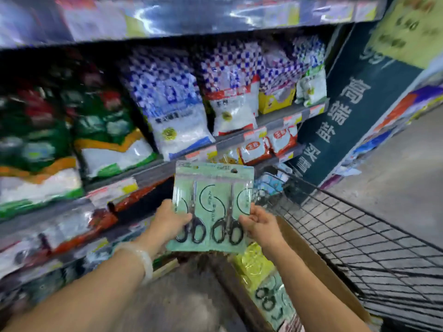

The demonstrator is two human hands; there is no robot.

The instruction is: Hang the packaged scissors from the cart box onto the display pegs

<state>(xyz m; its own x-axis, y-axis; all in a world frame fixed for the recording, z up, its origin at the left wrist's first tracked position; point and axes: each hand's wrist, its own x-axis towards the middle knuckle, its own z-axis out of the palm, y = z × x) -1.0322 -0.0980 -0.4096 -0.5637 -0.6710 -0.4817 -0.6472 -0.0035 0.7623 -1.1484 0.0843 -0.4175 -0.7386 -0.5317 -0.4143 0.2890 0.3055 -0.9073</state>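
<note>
I hold up packaged scissors (212,200) on pale green cards, two packs side by side or overlapped, each with black-handled scissors. My left hand (171,218) grips the left edge and my right hand (257,222) pinches the right edge. The packs are upright in front of the shelves, above the cardboard box (318,267) in the cart. More scissor packs (268,298) lie in that box. A dark peg or hook (111,208) sticks out of the lower shelf to the left of my hands; the view there is blurred.
Store shelves (239,137) at left and ahead hold bags in green, blue-checked and red-white packaging. The black wire cart (347,224) stands at right. A dark end panel with white characters (347,121) rises behind the cart, with grey floor (395,164) beyond it.
</note>
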